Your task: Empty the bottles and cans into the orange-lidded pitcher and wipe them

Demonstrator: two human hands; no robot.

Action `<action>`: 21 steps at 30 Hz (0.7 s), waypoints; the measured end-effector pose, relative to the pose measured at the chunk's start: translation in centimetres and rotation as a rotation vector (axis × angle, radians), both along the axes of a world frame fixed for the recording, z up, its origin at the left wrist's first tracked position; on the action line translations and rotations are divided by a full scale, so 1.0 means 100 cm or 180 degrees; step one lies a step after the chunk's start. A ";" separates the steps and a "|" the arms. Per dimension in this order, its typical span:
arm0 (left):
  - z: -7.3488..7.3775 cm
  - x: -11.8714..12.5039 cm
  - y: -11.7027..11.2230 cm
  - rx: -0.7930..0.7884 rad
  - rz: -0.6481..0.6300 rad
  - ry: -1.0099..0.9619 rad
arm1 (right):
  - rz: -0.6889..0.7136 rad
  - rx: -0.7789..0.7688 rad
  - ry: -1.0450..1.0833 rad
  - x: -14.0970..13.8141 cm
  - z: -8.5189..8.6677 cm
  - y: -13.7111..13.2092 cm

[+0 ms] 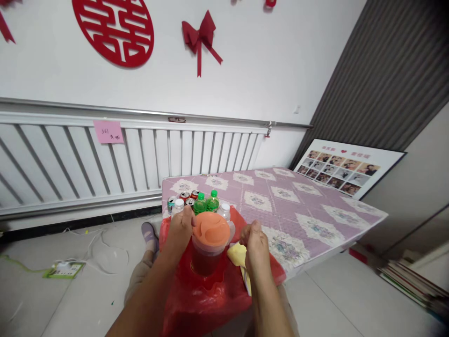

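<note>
A clear pitcher [205, 262] with an orange lid [211, 229] stands upright on a red plastic covering [206, 304]. My left hand [180, 229] is closed by the lid's left edge; whether it touches the lid I cannot tell. To the right of the pitcher, my right hand [256, 238] is raised with its fingers curled in, and what they hold, if anything, is hidden. Partly under that hand lies a yellow cloth [237, 255]. Behind the pitcher stand green-capped bottles [212, 202], white-capped bottles [224, 210] and several drink cans [184, 196].
A bed-like surface with a purple floral cover [238, 192] runs back and right. A white radiator [147, 159] lines the wall. A photo board [347, 166] leans at the right. White cables [94, 248] and a green-edged packet [63, 269] lie on the floor at left.
</note>
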State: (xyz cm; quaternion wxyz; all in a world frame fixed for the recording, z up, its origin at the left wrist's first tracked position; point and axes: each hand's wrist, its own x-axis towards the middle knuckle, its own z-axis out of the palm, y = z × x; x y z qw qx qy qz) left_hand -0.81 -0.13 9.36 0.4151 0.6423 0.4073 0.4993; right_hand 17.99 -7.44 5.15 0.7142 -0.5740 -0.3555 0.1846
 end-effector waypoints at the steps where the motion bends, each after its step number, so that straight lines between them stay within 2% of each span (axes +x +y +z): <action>1: -0.002 0.001 0.003 -0.0007 0.0013 -0.0023 | -0.0014 -0.0036 0.0024 0.001 -0.001 0.004; 7: -0.007 0.003 0.013 0.0049 0.0027 0.0090 | 0.0012 -0.0138 0.0077 0.000 -0.004 0.017; 15: -0.012 0.001 0.014 0.0095 0.0063 0.0200 | 0.0045 -0.0188 0.0147 -0.007 -0.001 0.019; 18: -0.017 -0.005 0.015 0.0094 0.0072 0.0035 | 0.0064 -0.0175 0.0153 -0.007 0.002 0.016; 21: -0.029 -0.015 0.017 0.0240 0.0227 -0.0299 | -0.0039 -0.0186 0.0221 0.001 -0.003 0.013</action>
